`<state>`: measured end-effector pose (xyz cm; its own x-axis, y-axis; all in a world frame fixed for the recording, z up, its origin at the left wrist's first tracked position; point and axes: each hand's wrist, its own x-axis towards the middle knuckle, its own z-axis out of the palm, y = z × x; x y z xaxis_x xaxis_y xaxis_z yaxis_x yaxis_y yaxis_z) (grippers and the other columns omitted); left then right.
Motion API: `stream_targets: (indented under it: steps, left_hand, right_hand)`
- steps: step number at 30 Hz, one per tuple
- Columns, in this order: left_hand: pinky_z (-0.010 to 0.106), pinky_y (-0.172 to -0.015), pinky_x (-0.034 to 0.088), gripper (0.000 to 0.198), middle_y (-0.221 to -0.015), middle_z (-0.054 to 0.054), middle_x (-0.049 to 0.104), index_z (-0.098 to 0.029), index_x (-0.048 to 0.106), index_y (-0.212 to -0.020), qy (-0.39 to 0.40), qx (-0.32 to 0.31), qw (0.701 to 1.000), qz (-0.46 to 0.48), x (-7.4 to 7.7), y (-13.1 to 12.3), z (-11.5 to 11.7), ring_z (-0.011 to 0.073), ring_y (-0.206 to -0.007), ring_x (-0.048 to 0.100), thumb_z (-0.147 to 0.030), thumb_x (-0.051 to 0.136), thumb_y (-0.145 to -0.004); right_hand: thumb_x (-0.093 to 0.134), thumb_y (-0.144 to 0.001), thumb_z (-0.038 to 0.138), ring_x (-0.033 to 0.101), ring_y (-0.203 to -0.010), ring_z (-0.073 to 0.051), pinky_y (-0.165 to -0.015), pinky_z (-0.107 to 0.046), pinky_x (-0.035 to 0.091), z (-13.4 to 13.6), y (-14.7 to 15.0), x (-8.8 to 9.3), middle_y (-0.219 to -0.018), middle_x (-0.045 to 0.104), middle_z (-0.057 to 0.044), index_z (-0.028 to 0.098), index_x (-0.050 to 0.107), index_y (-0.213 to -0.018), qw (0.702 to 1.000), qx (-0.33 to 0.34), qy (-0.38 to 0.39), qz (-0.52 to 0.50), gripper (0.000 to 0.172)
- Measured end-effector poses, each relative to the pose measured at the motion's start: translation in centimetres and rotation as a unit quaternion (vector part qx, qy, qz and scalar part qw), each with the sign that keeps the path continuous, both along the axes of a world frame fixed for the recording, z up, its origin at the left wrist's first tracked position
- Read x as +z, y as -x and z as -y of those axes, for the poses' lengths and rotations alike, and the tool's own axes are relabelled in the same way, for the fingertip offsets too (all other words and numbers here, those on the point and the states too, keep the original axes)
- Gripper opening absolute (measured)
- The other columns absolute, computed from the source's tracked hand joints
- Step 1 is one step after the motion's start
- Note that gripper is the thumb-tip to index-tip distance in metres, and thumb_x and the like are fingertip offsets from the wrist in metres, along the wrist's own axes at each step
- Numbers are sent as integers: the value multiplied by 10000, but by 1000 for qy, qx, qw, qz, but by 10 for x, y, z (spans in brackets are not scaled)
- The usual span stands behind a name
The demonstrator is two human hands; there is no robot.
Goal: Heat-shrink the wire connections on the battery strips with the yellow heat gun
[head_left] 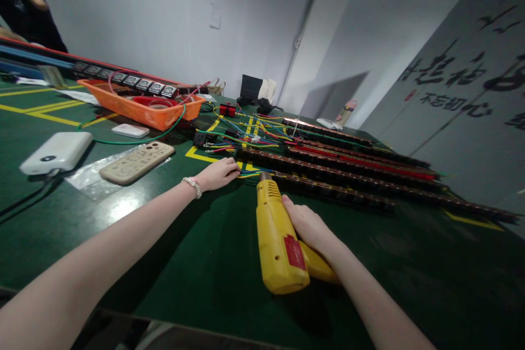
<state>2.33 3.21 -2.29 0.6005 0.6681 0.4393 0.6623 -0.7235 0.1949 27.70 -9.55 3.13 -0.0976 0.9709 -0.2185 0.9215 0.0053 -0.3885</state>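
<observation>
My right hand (305, 221) is wrapped round the handle of a yellow heat gun (275, 229), whose nozzle points away from me. Just beyond the nozzle run several coloured wires (252, 174), blue, green and yellow, which come out of the near end of a long dark strip (328, 190). My left hand (220, 173), with a beaded bracelet at the wrist, pinches these wires to the left of the nozzle. Its fingertips are closed on them. More long strips (348, 169) with copper-coloured edges lie behind, side by side.
An orange basket (156, 116) holding parts stands at the back left. Nearer are a beige remote control (137, 163) on a plastic bag, a white device (57, 152) with a cable, and a small white box (130, 130). Another person (33, 16) is at the far left.
</observation>
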Motion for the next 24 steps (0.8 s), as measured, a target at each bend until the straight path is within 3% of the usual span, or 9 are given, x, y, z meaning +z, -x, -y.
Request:
stream_targets:
  steps: [7, 12, 19, 24]
  left_hand:
    - [326, -788, 406, 333, -947, 74, 506, -179, 570, -1044, -3, 35, 999, 8, -6, 14, 5, 170, -855, 498, -343, 331, -880]
    - [321, -772, 412, 307, -927, 68, 515, -178, 581, -985, 8, 14, 1000, 17, -4, 17, 8, 173, -843, 499, -380, 386, -859]
    - [311, -750, 404, 263, -899, 59, 517, -172, 586, -949, 32, -15, 998, 47, -6, 22, 6, 167, -827, 496, -376, 476, -824]
    - [291, -730, 401, 228, -874, 50, 521, -162, 588, -872, 52, -30, 996, 60, -4, 20, 9, 150, -797, 496, -354, 471, -830]
  right_hand:
    - [101, -855, 616, 558, -847, -243, -717, -323, 381, 1, -1, 3, -923, 618, -141, 143, 642, -946, 998, 26, 4, 50, 724]
    - [49, -800, 702, 564, -874, -261, -752, -354, 385, 3, -13, 3, -954, 622, -134, 158, 643, -949, 998, -50, 42, -3, 819]
    - [71, -806, 696, 568, -927, -265, -807, -364, 388, 8, -47, -4, -1028, 620, -117, 179, 636, -1020, 992, -111, 55, -2, 794]
    - [77, -829, 666, 594, -879, -244, -770, -332, 413, 1, -56, -4, -970, 648, -109, 175, 627, -1078, 994, -99, 38, 3, 778]
